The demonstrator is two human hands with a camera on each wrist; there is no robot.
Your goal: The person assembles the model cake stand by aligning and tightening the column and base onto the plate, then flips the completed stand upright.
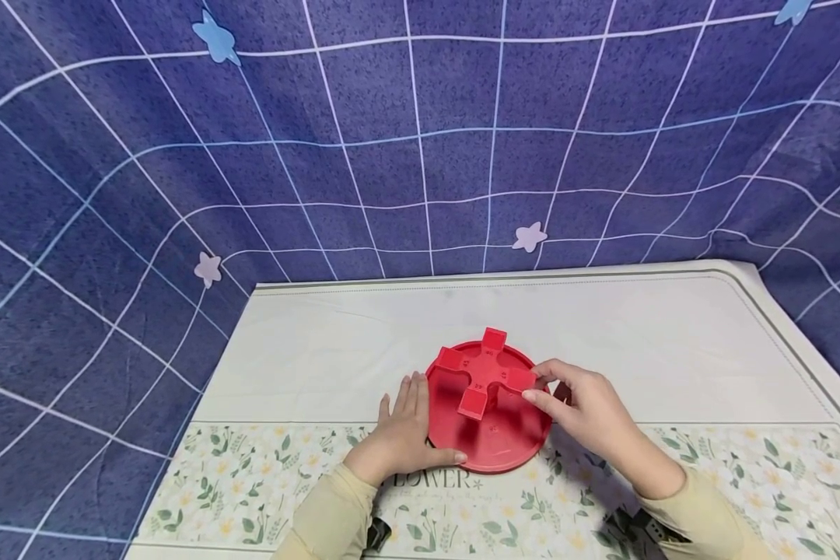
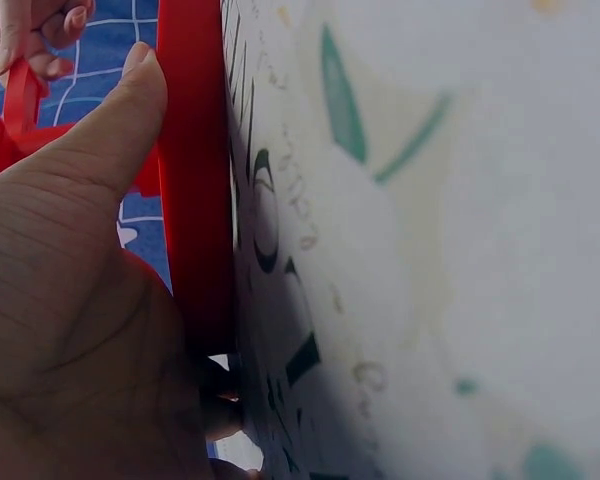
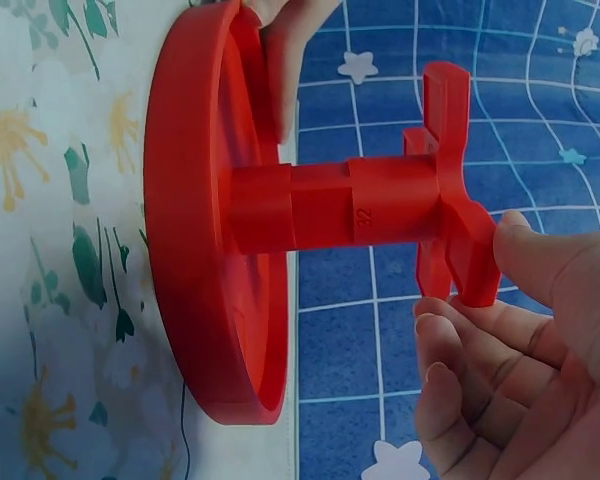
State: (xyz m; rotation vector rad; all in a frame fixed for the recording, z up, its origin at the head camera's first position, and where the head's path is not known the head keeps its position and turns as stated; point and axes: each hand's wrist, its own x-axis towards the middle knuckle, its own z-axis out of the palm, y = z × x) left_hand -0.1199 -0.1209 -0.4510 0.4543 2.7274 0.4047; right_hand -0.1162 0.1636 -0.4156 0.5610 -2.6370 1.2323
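A round red plastic base [image 1: 491, 443] with a raised rim lies on the table. From its middle rises a stepped red post [image 3: 325, 205], marked with a number. A four-armed red cross-shaped piece [image 1: 486, 369] tops the post, each arm ending in a shallow tray-like tip. My left hand [image 1: 399, 435] rests against the base's left side, fingers straight along the edge and thumb over the front rim. My right hand [image 1: 588, 408] pinches the cross piece's right arm between thumb and fingers. In the right wrist view, its other fingers curl loosely below.
Beneath the base is a white table cover [image 1: 336, 334] with a flowered band [image 1: 252, 482] and printed lettering along the front. A blue curtain [image 1: 364, 179] with a line grid and stars surrounds the table's back and sides.
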